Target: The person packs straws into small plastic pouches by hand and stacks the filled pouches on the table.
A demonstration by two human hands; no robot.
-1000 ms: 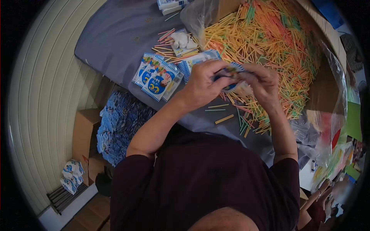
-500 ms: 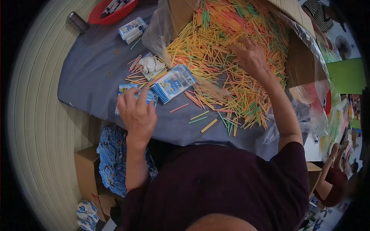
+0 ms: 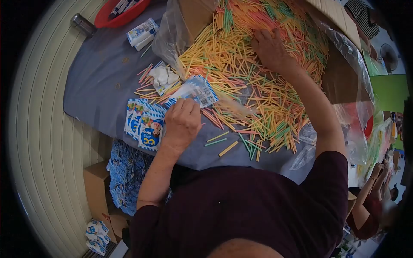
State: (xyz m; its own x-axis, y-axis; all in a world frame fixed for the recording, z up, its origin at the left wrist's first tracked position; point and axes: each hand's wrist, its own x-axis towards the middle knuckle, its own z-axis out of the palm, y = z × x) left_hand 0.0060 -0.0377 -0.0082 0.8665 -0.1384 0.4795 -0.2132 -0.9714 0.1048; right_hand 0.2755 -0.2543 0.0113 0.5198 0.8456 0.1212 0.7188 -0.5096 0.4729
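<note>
My left hand (image 3: 184, 122) is closed at the near edge of a blue-and-white printed packet (image 3: 202, 91), its fingers pinched together on it. The packet looks slightly blurred. Beside that hand lie several similar packets (image 3: 150, 130), fanned and overlapping on the grey-blue cloth. My right hand (image 3: 273, 51) rests on a large heap of thin coloured sticks (image 3: 232, 51), yellow, orange, pink and green. Its fingers are bent and apart, with the tips down among the sticks; no held stick shows. A crumpled white piece (image 3: 163, 76) sits on another packet just beyond the left hand.
The heap spills from a cardboard box (image 3: 200, 19) lined with clear plastic (image 3: 170, 38). At the far left are a red basin (image 3: 122, 15), a metal canister (image 3: 83, 25) and more packets (image 3: 143, 33). Blue packets (image 3: 124, 180) fill a carton below. Another person (image 3: 365, 210) sits at right.
My left hand has moved right from the fanned packets to the single packet, its fingers closing on it. My right hand has shifted slightly farther into the heap.
</note>
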